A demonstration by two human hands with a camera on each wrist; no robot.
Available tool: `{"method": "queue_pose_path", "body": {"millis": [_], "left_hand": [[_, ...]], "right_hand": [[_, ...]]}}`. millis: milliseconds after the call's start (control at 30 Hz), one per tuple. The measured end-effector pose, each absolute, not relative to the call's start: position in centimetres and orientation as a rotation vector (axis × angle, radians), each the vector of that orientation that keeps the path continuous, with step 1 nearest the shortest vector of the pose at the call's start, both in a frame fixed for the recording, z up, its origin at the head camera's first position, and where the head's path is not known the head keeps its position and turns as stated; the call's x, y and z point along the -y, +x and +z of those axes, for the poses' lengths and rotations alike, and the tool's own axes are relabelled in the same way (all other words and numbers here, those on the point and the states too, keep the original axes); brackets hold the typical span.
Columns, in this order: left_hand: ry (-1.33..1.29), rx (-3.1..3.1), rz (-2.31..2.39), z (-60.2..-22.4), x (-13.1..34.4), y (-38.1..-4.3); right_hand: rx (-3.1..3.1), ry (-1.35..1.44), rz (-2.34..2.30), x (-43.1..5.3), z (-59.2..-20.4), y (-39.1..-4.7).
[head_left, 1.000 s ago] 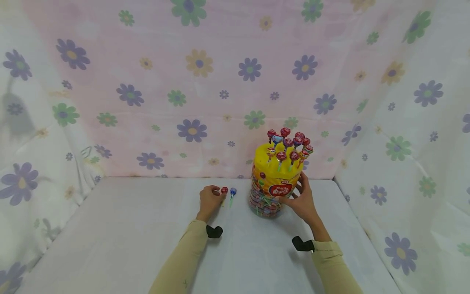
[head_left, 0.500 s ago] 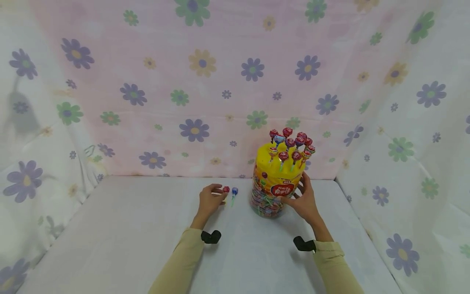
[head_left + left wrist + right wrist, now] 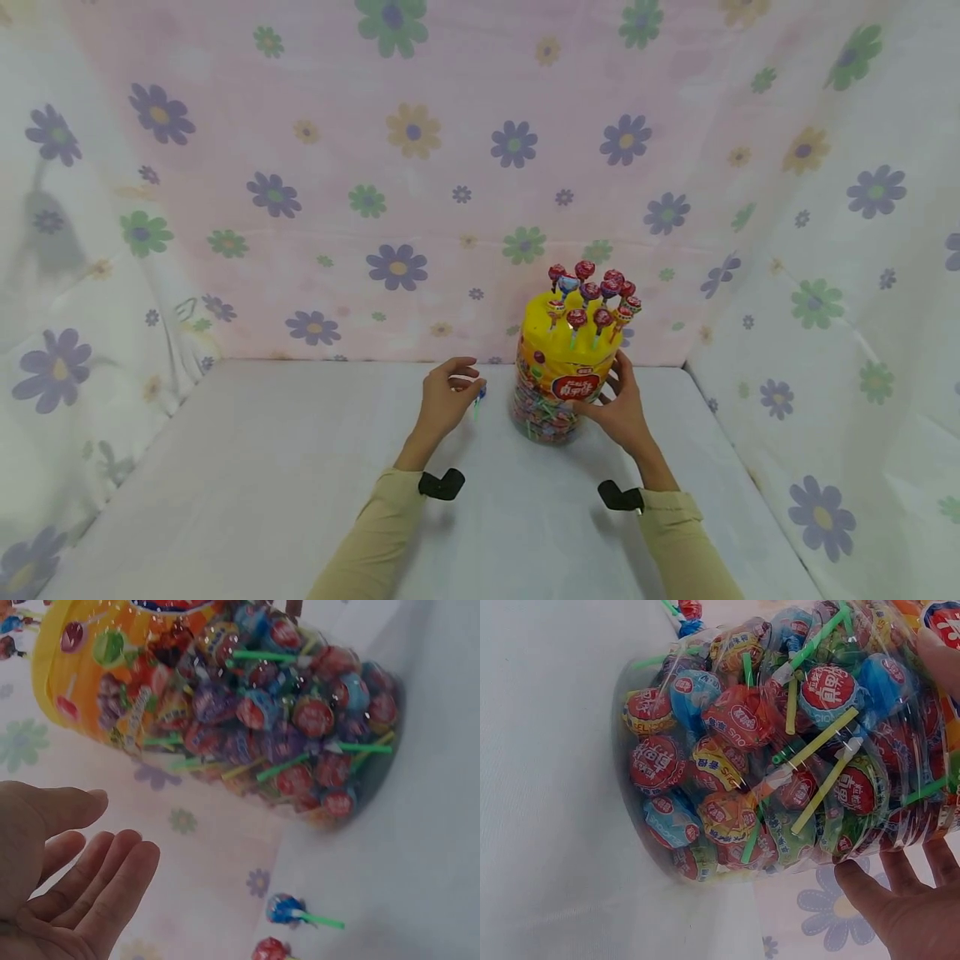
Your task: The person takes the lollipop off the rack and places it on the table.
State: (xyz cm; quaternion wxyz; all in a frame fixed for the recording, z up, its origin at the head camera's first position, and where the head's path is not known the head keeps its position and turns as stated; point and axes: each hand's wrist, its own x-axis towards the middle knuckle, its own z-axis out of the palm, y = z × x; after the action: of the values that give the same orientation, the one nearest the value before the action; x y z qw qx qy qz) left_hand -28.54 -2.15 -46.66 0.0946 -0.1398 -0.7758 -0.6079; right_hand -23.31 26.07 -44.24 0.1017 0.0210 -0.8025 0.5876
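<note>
A clear jar (image 3: 543,408) packed with wrapped lollipops stands upright at the table's back right. My right hand (image 3: 621,412) grips its right side, thumb in front; some fingers are hidden behind it. Several lollipops (image 3: 577,318) stick up from the yellow lid (image 3: 536,321). My left hand (image 3: 447,398) hovers left of the jar with nothing in it, its fingers loosely extended in the left wrist view. Close by on the table lie a blue lollipop (image 3: 285,908) with a green stick and a red lollipop (image 3: 270,950). In the head view this hand hides the red one.
The white table (image 3: 285,467) runs back to a flowered cloth (image 3: 322,275), which also rises at both sides. Black wrist cameras (image 3: 442,484) sit at both cuffs.
My left hand has moved up and to the right, away from its place beside the red lollipop, and now covers it in the head view. The right hand and jar have stayed put.
</note>
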Motion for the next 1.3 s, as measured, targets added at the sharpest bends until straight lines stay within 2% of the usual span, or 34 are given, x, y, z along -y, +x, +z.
{"method": "queue_pose_path", "body": {"millis": [200, 467, 733, 1300], "left_hand": [[-0.456, 2.189, -1.835, -44.7, 0.7, -27.9], [-0.599, 2.045, -1.865, -41.0, -1.7, -26.5], [-0.745, 1.975, -1.848, -37.6, -4.2, -25.6], [-0.784, 1.840, -1.857, -36.3, -6.8, -26.1]], "right_hand": [[2.379, 0.051, 1.730, -26.3, -44.6, -23.6], [2.346, 0.043, 1.734, -27.4, -47.4, -25.3], [2.320, 0.068, 1.710, -27.4, -47.6, -25.2], [2.324, 0.079, 1.690, -27.4, -47.7, -25.4]]}}
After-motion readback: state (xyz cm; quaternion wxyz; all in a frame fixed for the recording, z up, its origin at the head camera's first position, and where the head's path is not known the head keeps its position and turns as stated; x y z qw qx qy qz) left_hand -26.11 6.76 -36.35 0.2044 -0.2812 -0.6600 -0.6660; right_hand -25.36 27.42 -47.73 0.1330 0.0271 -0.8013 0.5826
